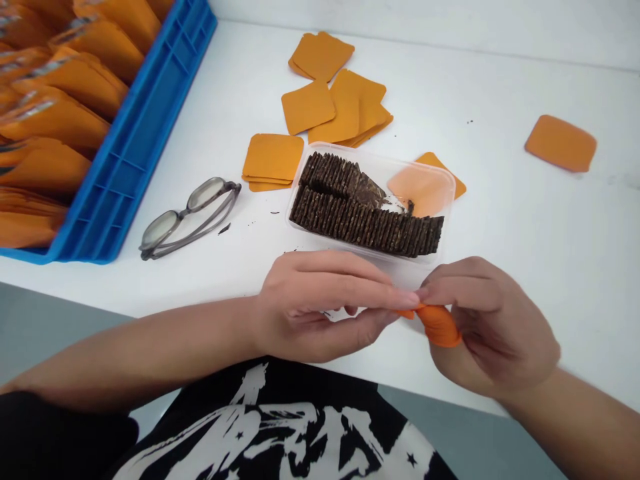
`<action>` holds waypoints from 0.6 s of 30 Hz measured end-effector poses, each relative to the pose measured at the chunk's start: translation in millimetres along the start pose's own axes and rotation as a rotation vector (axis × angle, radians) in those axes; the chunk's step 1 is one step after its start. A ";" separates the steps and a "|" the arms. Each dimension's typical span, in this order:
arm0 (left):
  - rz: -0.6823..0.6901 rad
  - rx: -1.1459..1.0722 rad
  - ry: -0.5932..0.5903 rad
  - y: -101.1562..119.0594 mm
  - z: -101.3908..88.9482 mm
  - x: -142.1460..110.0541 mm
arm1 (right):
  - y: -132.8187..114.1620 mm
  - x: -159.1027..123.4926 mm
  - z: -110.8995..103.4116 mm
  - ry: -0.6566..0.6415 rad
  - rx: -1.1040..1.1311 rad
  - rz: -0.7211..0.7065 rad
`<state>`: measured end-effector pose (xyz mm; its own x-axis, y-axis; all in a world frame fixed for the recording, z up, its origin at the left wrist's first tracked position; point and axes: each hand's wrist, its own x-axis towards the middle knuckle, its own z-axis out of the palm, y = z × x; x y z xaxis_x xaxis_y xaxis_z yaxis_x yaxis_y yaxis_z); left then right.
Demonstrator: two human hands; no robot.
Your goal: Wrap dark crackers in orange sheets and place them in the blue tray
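Note:
An orange rubber piece that looks like a finger cot (440, 325) covers the thumb of my right hand (493, 323). My left hand (325, 303) reaches across with its fingers extended and pinches the tip end of the cot. The right index finger bends over and meets the left fingertips there; the exact grip is partly hidden. Just beyond both hands stands a clear plastic box (450, 207). Inside it, thin dark-brown pressed squares (367, 217) stand on edge in two rows, the far row shorter, with crumbs at its right.
Flat orange packets (345, 110) lie in overlapping piles behind the box, and a single packet (561, 143) lies far right. Folded glasses (190, 217) rest left of the box. A blue crate (127, 150) full of orange packets fills the upper left. Dark crumbs dot the white table (500, 220).

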<state>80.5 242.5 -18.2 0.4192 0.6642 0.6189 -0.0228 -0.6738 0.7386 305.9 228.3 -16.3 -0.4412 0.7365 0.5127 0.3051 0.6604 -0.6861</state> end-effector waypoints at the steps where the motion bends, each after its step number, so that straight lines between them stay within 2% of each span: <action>1: -0.029 -0.023 0.010 0.2 1.0 0.6 | 1.2 0.2 -0.1 -0.003 0.001 -0.013; 5: -0.195 -0.132 0.062 -0.3 4.9 -0.9 | 4.6 0.7 -1.2 -0.040 -0.016 -0.051; 10: -0.302 -0.176 0.075 2.1 7.9 -5.1 | -1.8 -1.7 3.8 0.016 0.003 0.053; 12: -0.338 -0.217 0.089 2.4 8.6 -6.3 | -6.2 -3.7 5.5 0.068 0.071 0.135; 15: -0.367 -0.225 0.125 -0.1 9.0 -8.0 | -10.8 -7.1 5.4 0.155 0.149 0.271; 18: -0.310 -0.232 0.130 -3.3 9.5 -9.5 | -11.9 -9.5 3.7 0.144 0.110 0.301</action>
<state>85.3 235.4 -29.0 0.3206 0.8698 0.3750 -0.1240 -0.3540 0.9270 303.3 212.9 -14.9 -0.2193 0.9141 0.3411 0.3074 0.3965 -0.8651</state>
